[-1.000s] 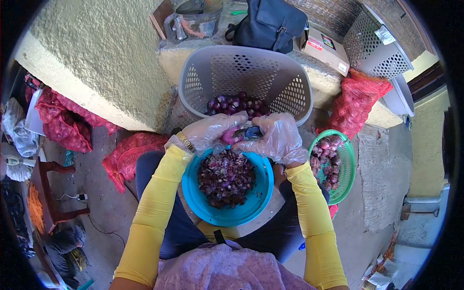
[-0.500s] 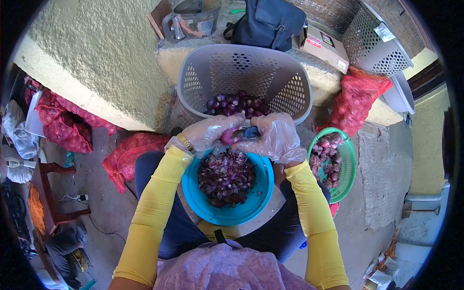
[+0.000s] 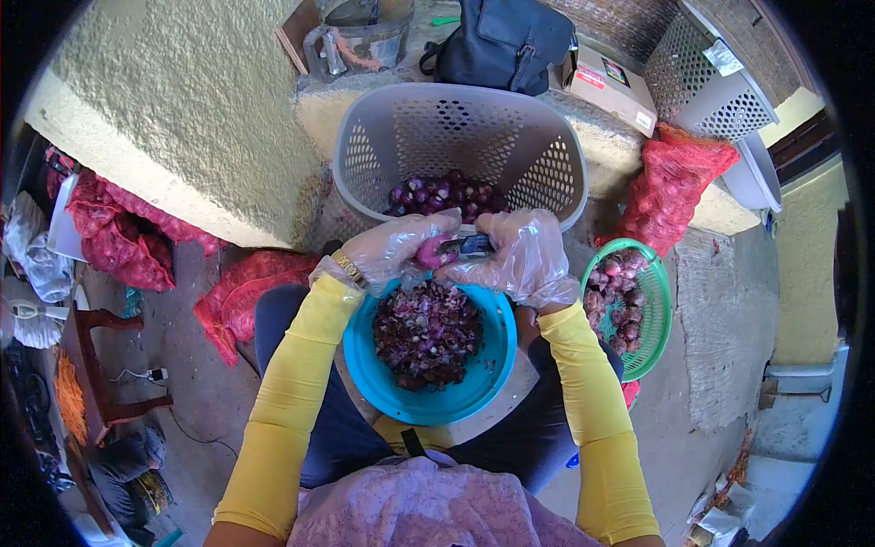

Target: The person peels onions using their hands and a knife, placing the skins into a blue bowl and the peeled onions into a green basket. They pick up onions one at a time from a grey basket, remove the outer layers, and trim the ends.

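Note:
Over the blue basin (image 3: 503, 351), my left hand (image 3: 387, 248) in a clear plastic glove is closed around a purple-red onion (image 3: 434, 252). My right hand (image 3: 527, 259), gloved the same way, grips what looks like a small dark knife (image 3: 476, 244); its tip end touches or nearly touches the onion, and most of the handle is hidden in the palm. Below both hands, onion skins and trimmings (image 3: 427, 333) heap up in the basin. Just beyond, shiny peeled onions (image 3: 447, 194) lie at the bottom of a grey perforated basket (image 3: 366, 196).
To my right stands a green basket (image 3: 663, 319) with unpeeled onions (image 3: 627, 319). Red net sacks of onions (image 3: 679, 187) stand behind it, with another sack (image 3: 255, 296) at my left. A black bag (image 3: 501, 46) and a cardboard box (image 3: 611, 87) rest on the ledge.
The onion has turned slightly in my left hand, showing more of its bright purple side. My right hand and the knife have shifted only a little.

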Available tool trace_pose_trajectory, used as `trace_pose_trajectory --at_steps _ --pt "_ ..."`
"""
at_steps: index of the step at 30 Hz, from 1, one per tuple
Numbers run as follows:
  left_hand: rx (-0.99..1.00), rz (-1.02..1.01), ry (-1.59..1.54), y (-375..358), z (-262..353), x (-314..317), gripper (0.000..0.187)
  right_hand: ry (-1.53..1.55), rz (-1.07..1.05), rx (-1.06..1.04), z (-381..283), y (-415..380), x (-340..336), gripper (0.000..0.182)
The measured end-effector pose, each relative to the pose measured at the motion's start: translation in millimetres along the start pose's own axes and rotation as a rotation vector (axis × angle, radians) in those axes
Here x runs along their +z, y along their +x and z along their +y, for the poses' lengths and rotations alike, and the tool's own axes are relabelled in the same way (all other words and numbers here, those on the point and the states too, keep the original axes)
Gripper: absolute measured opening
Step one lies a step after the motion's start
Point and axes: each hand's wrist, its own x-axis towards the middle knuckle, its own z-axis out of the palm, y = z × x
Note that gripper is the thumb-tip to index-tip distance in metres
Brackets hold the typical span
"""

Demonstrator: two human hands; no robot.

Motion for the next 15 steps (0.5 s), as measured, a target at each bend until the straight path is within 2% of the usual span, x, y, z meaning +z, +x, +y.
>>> trace_pose_trajectory --at_steps 4,7,15 --pt "-0.009 0.075 -0.004 -8 7 11 0.042 0.02 0.03 0.009 1 0 3 0.067" --pt "0.005 0.02 -0.007 4 -3 -1 0.041 0.005 0.028 -0.009 3 -1 2 0.066" --pt "-0.036 0.064 0.001 0 -2 3 0.041 0.013 0.018 -0.003 2 -1 3 0.065"
